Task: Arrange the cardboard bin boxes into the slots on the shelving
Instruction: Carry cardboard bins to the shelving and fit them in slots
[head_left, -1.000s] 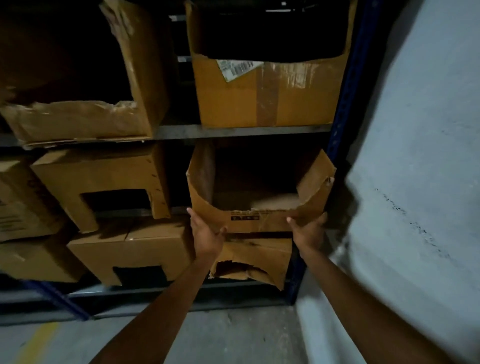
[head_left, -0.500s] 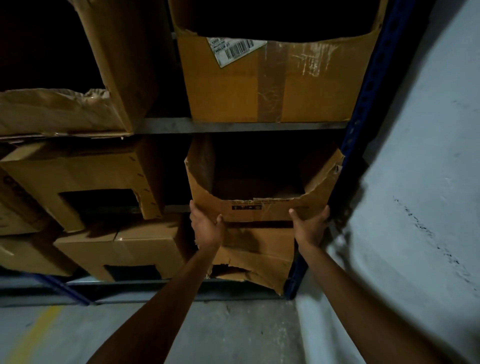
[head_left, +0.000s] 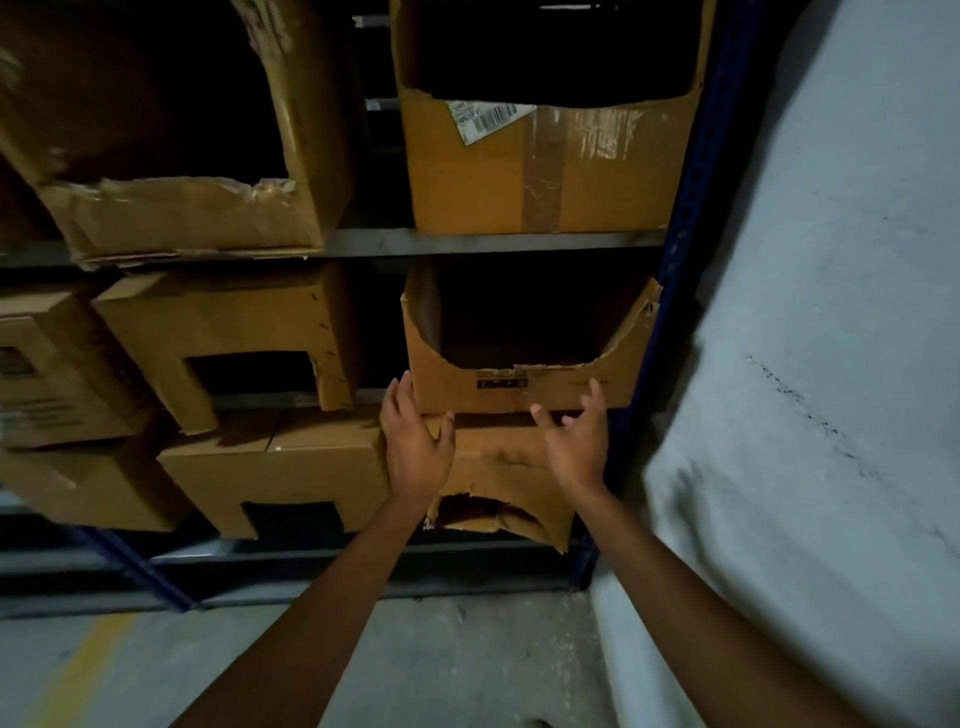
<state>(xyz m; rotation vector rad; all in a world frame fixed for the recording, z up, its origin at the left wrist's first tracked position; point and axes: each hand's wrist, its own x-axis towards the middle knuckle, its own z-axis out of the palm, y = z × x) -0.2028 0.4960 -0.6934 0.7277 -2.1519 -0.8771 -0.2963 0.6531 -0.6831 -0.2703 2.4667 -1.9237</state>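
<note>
head cam — worn, looks forward and down | close to shelving (head_left: 488, 241) | floor (head_left: 467, 665) low in frame

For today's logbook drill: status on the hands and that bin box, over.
Left hand open, at lower left corner of bin box. Right hand open, fingers spread before its front. Bin box in slot beside blue upright. Nothing blocking.

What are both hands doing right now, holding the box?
Left hand: open, straight fingers at the bin box corner, holding nothing.
Right hand: open, fingers spread, holding nothing.
</note>
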